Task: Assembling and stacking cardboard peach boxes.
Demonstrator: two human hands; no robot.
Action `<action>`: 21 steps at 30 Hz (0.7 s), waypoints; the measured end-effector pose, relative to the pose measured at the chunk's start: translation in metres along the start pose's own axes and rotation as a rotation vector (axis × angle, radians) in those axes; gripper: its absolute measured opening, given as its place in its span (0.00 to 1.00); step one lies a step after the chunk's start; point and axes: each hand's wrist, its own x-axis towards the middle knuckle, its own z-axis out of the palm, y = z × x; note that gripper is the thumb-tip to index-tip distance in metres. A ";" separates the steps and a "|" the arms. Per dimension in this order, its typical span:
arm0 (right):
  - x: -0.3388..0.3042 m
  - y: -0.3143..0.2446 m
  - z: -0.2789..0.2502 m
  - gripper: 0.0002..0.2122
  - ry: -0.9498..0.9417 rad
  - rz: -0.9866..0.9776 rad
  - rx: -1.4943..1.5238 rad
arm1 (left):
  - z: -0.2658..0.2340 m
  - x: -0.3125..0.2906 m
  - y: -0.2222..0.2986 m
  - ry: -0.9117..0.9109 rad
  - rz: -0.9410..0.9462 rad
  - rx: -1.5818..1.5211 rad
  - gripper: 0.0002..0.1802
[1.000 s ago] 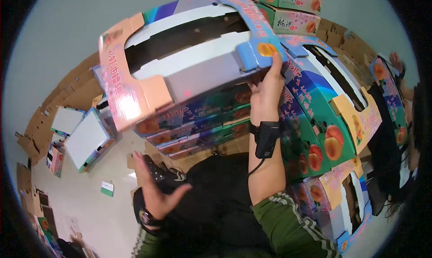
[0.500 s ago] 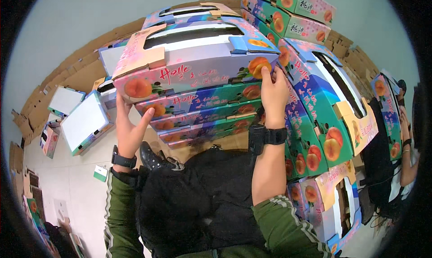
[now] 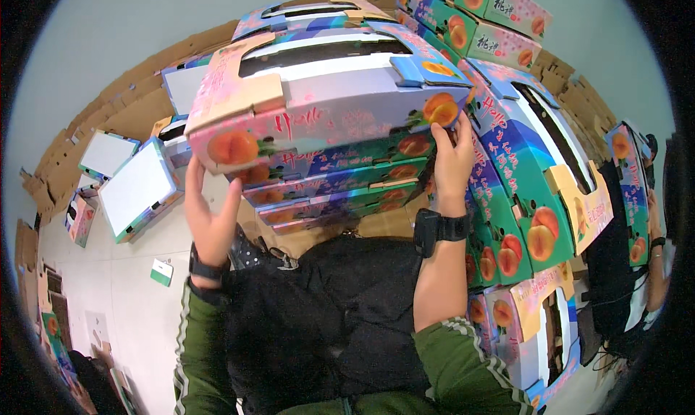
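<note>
In front of me a pink, lilac and blue cardboard fruit box (image 3: 304,129) with peach pictures tops a stack of similar boxes (image 3: 340,175). My left hand (image 3: 211,216) grips its near left corner from below, fingers behind the corner and thumb apart in front; the hand is a little blurred. At the near right corner my right hand (image 3: 454,162) holds it, the thumb on the front face beside a printed peach and the fingers round the end. The box sits slightly askew over the one beneath, and its printing is smeared by motion.
More fruit boxes (image 3: 521,169) are stacked close on my right, with others (image 3: 507,24) higher behind. White-faced boxes (image 3: 141,194) lie on the floor at left, near a small green-and-white card (image 3: 162,272). Cardboard sheets (image 3: 108,129) line the wall. Another person's arm (image 3: 657,259) shows far right.
The top box has shifted right and slightly toward me, its left end now out of line with the stack. Both hands moved with it. The whole view also shifted a little.
</note>
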 end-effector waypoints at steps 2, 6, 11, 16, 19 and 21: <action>0.003 -0.010 -0.013 0.23 0.019 0.039 0.135 | -0.005 -0.027 0.028 0.008 -0.015 -0.063 0.34; 0.011 -0.015 -0.019 0.28 -0.047 0.146 0.294 | -0.036 -0.085 0.074 -0.116 0.209 0.094 0.35; -0.002 0.008 -0.024 0.32 -0.069 0.094 -0.014 | -0.026 -0.103 0.091 -0.672 0.576 -0.146 0.22; -0.055 -0.048 -0.057 0.29 -0.277 0.557 0.886 | -0.065 -0.089 0.034 0.075 -0.175 -0.037 0.13; -0.092 -0.078 -0.082 0.27 -0.535 0.710 0.883 | -0.070 -0.042 0.018 0.175 -0.117 -0.287 0.27; -0.128 -0.057 -0.080 0.32 -0.462 0.582 0.497 | -0.057 -0.042 0.015 -0.296 -0.379 -0.721 0.36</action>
